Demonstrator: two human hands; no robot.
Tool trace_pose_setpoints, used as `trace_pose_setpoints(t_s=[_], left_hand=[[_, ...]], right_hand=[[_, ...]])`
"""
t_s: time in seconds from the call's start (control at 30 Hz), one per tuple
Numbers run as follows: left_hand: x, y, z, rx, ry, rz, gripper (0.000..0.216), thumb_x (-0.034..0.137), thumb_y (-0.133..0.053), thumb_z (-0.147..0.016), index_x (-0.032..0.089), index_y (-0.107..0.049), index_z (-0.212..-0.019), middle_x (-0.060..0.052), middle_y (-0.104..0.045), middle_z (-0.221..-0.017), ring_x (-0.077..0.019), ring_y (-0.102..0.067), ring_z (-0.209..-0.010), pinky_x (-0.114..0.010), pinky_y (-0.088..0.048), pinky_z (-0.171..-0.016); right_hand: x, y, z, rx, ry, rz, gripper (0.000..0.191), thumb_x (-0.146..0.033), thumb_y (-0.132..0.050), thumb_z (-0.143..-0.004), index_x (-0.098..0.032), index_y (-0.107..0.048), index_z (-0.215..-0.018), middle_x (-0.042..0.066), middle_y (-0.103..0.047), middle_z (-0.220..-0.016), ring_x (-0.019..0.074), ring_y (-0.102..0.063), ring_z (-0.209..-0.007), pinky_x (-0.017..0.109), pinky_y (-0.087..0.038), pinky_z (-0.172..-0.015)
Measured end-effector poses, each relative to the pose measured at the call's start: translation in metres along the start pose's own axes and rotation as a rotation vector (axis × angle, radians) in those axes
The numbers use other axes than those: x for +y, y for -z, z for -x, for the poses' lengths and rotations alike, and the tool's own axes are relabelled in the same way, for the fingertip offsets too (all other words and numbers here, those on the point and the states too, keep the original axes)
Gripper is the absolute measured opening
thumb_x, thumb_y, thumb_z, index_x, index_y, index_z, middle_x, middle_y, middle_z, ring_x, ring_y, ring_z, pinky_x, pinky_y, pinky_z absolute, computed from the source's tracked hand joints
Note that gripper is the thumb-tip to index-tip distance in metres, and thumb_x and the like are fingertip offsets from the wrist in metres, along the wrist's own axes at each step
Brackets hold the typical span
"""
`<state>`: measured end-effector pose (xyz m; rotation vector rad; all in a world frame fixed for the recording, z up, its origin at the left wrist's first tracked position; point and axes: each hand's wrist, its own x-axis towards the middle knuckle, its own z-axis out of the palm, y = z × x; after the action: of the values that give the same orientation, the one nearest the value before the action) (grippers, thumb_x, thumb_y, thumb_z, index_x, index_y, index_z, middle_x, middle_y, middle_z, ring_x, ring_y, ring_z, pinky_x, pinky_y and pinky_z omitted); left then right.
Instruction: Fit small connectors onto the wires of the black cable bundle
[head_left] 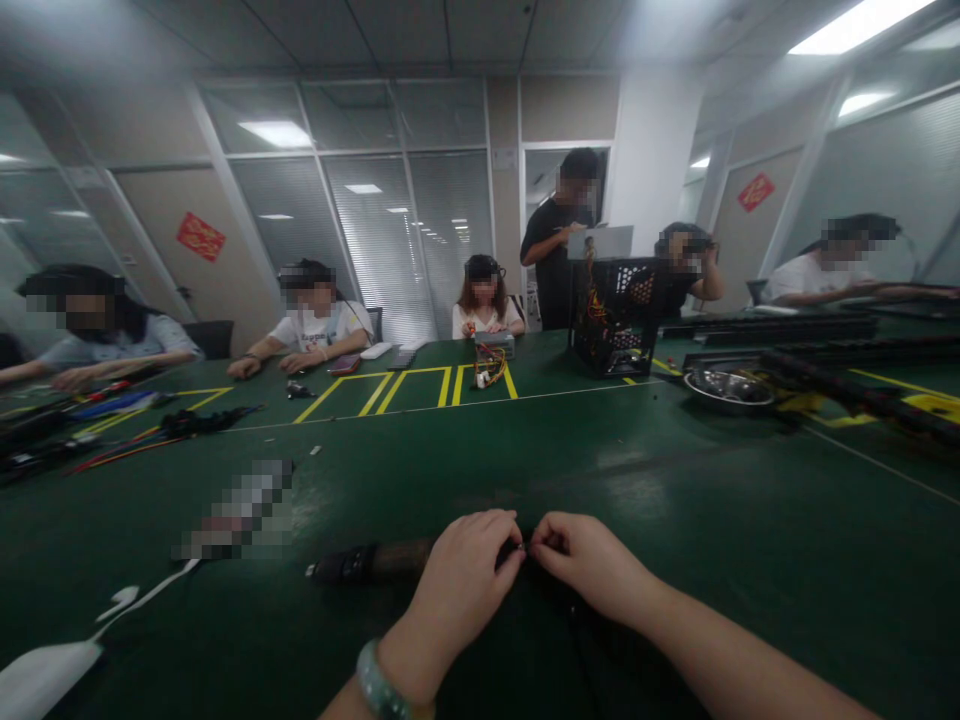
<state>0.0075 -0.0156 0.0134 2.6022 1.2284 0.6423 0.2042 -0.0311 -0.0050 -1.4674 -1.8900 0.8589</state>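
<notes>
A dark electric screwdriver (pixel 371 563) lies on the green table in front of me, its tip pointing left. My left hand (pixel 469 565) rests over its rear part, with thumb and index finger closed in a pinch. A green bangle circles that wrist. Close by, my right hand (pixel 574 550) is also closed, its fingertips almost meeting the left ones. Something small and dark sits between the two pinches, too small and shadowed to name. Below the hands, a faint dark cable (pixel 574 640) runs toward me. The screwdriver's rear end is hidden behind the left hand.
Left, a blurred phone-like object (pixel 240 510) joins a white cable (pixel 150 597). Beyond are wire bundles (pixel 202 420), a power supply (pixel 495 345), a black computer case (pixel 615 315) and a metal bowl (pixel 727 390). Long black parts (pixel 862 370) lie right. Several people sit around; one stands.
</notes>
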Motion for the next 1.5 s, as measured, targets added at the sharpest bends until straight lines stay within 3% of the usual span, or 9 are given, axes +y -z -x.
trace_pose_setpoints(t_s=[0.17, 0.4, 0.6, 0.9, 1.5], left_hand=[[0.0012, -0.0004, -0.0003, -0.003, -0.002, 0.005, 0.020, 0.017, -0.061, -0.082, 0.028, -0.058, -0.099, 0.003, -0.064, -0.115, -0.0198, -0.059, -0.105, -0.038, -0.044, -0.093], [0.0041, 0.0031, 0.0005, -0.017, 0.008, -0.006, 0.009, 0.020, -0.056, -0.086, 0.024, -0.060, -0.092, -0.001, -0.064, -0.116, -0.0214, -0.057, -0.109, -0.039, -0.043, -0.095], [0.0045, 0.0032, 0.0005, -0.013, -0.004, 0.000, 0.018, 0.016, -0.059, -0.082, 0.026, -0.058, -0.097, 0.001, -0.063, -0.118, -0.0209, -0.057, -0.108, -0.039, -0.043, -0.095], [0.0022, 0.0020, 0.0007, -0.008, 0.002, -0.011, 0.009, 0.018, -0.058, -0.084, 0.024, -0.059, -0.091, 0.000, -0.063, -0.118, -0.0212, -0.057, -0.110, -0.040, -0.042, -0.097], [0.0056, 0.0031, 0.0000, -0.026, 0.035, -0.016, 0.013, 0.020, -0.059, -0.084, 0.024, -0.058, -0.096, -0.001, -0.064, -0.114, -0.0217, -0.058, -0.107, -0.039, -0.043, -0.095]], right_hand=[[-0.0028, 0.0013, 0.0012, -0.004, -0.001, 0.005, 0.012, -0.026, -0.057, -0.086, -0.019, -0.066, -0.085, -0.001, -0.068, -0.074, 0.0126, -0.061, -0.065, 0.020, -0.038, -0.055], [-0.0023, 0.0013, 0.0006, -0.005, 0.001, -0.001, 0.012, -0.027, -0.057, -0.086, -0.019, -0.066, -0.085, -0.001, -0.068, -0.074, 0.0131, -0.061, -0.066, 0.021, -0.039, -0.056], [-0.0057, 0.0021, 0.0015, -0.013, -0.010, -0.003, 0.013, -0.026, -0.056, -0.086, -0.018, -0.066, -0.085, 0.000, -0.068, -0.075, 0.0132, -0.061, -0.066, 0.021, -0.039, -0.057], [-0.0032, 0.0008, 0.0003, -0.003, -0.006, 0.014, 0.012, -0.026, -0.057, -0.085, -0.019, -0.067, -0.084, 0.000, -0.068, -0.074, 0.0130, -0.060, -0.066, 0.021, -0.038, -0.057], [-0.0030, 0.0007, 0.0004, -0.015, -0.026, 0.009, 0.013, -0.028, -0.057, -0.086, -0.018, -0.067, -0.086, 0.001, -0.068, -0.074, 0.0136, -0.061, -0.065, 0.021, -0.038, -0.055]])
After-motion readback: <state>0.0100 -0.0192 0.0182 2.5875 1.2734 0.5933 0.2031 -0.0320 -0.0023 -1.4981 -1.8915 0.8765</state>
